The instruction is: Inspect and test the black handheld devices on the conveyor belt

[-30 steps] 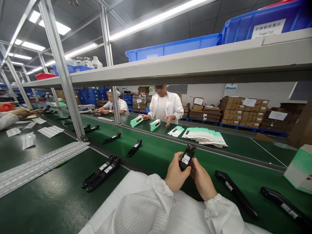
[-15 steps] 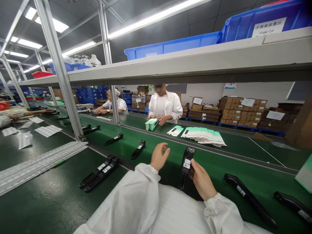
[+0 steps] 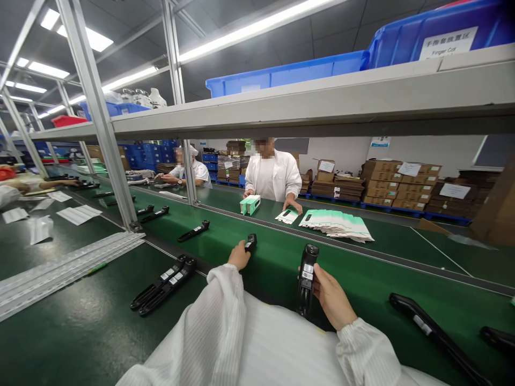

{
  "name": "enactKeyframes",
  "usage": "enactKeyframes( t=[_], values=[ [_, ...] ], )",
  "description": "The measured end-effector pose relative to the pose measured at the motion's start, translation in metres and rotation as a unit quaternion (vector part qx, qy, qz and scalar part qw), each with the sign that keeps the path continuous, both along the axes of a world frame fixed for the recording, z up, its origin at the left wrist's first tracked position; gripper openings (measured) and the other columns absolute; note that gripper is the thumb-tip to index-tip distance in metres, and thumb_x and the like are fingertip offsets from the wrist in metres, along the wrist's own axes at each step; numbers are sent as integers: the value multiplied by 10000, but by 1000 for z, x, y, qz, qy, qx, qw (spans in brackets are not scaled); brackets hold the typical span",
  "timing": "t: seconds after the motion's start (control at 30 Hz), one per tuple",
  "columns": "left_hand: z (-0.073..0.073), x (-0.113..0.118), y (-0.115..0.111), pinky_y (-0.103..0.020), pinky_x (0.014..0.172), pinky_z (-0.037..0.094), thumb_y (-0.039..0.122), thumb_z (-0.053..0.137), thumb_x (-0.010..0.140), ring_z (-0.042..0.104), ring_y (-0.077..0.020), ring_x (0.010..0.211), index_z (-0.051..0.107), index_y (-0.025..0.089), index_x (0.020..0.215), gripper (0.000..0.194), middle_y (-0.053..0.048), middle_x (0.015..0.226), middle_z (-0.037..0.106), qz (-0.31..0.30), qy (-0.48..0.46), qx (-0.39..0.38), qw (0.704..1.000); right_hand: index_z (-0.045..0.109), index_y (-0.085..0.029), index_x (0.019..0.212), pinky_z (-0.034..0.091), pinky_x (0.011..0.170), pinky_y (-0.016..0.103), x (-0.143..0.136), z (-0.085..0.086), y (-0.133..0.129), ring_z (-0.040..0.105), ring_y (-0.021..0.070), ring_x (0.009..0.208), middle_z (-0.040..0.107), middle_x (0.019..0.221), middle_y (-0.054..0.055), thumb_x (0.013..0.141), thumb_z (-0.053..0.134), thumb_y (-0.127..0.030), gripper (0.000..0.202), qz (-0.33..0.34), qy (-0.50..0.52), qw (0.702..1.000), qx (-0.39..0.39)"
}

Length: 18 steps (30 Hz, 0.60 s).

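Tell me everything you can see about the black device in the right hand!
The black device is long and slim, glossy and plastic-looking, with a rounded head at the top. White labels sit below the head; their print is too small to read. The narrow lower part looks hollowed. It's held head up in front of the green belt, gripped by the right hand.

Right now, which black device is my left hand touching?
The black device partly covered by your left hand, over the green belt; your right hand holds another device.
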<state>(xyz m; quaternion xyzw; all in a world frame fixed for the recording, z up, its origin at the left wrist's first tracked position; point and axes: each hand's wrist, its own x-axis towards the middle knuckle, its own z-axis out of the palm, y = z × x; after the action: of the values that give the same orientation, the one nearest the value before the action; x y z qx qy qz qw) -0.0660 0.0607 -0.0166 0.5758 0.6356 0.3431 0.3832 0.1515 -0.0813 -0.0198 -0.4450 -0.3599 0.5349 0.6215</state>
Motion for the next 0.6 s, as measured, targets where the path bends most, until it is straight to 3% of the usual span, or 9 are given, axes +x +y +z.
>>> enactKeyframes(
  t=[0.07,0.17,0.27,0.33,0.47,0.6],
  values=[
    [3,11,-6,-292,703,442,187,422,755,539,-231,1006,444,146,1125,373,-131,1029,580,-36,-80,-32,996,635,-167,919,470,651,302,3,-3,1,638,223,797,681,947,92,704,542,-575,471,6,-10,999,-40],
    [7,30,-21,-215,516,423,222,356,783,596,-165,772,502,131,1021,294,-104,896,608,-91,-206,-77,971,603,-172,853,445,543,286,10,-10,5,632,194,635,686,862,83,706,527,-573,434,1,-64,994,-87],
    [11,49,-38,-161,387,328,267,370,799,555,-112,599,530,111,934,262,-83,817,599,-119,-413,-161,889,583,-180,799,453,605,289,22,-20,12,617,181,648,672,807,58,716,530,-501,336,2,-191,978,-82],
    [13,60,-48,-150,343,267,342,369,829,521,-93,530,541,106,931,309,-61,764,585,-123,-497,-205,834,586,-184,867,456,686,311,30,-26,17,620,207,754,663,856,63,733,502,-439,300,-16,-316,946,-74],
    [17,74,-66,-151,330,236,464,348,844,489,-84,490,561,105,932,427,-44,695,562,-160,-507,-227,816,555,-148,1071,409,844,374,40,-36,23,566,273,972,599,1046,135,751,440,-334,387,-70,-522,848,-55],
    [20,84,-79,-157,347,240,409,334,839,500,-94,533,548,106,928,382,-57,721,561,-178,-487,-199,832,524,-140,1146,369,915,402,38,-34,20,473,291,1104,517,1186,151,768,397,-288,426,-146,-579,802,10]
  ],
)
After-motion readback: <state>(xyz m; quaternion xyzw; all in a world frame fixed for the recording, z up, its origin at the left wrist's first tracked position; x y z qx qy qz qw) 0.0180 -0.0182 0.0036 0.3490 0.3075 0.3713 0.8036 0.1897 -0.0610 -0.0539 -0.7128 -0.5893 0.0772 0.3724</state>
